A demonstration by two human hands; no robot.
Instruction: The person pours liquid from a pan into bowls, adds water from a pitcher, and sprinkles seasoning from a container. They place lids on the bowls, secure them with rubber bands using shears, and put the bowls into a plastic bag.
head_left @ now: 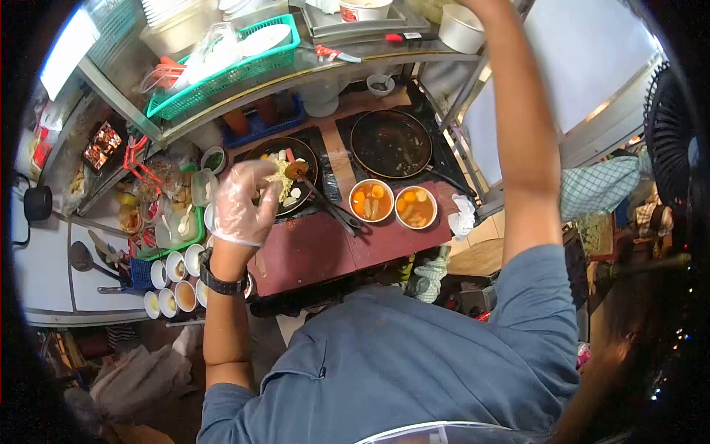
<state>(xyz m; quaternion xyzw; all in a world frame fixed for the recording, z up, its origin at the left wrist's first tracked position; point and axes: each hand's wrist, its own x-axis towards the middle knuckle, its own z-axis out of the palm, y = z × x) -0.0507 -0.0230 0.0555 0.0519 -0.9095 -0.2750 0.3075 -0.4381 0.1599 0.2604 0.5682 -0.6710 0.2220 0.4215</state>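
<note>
My left hand point(246, 202), in a clear plastic glove, hovers at the left edge of a black frying pan point(309, 194). Its fingers are curved and stand apart from the thumb, with nothing visible in them. In that pan lie noodles point(279, 176) with sausage and white pieces. A brown spoon point(296, 171) with a dark handle rests across the pan's right rim. My right arm stretches up to the top edge, where only part of my right hand point(482, 4) shows, close to a white paper bowl point(460, 29). Its fingers are out of sight.
Two filled soup bowls point(371, 201) stand on the red counter point(310, 255). Behind them is a second frying pan point(390, 144). Several small cups point(186, 296) sit at left. Above, a glass shelf carries a green basket point(222, 74) and a red-handled knife point(336, 54).
</note>
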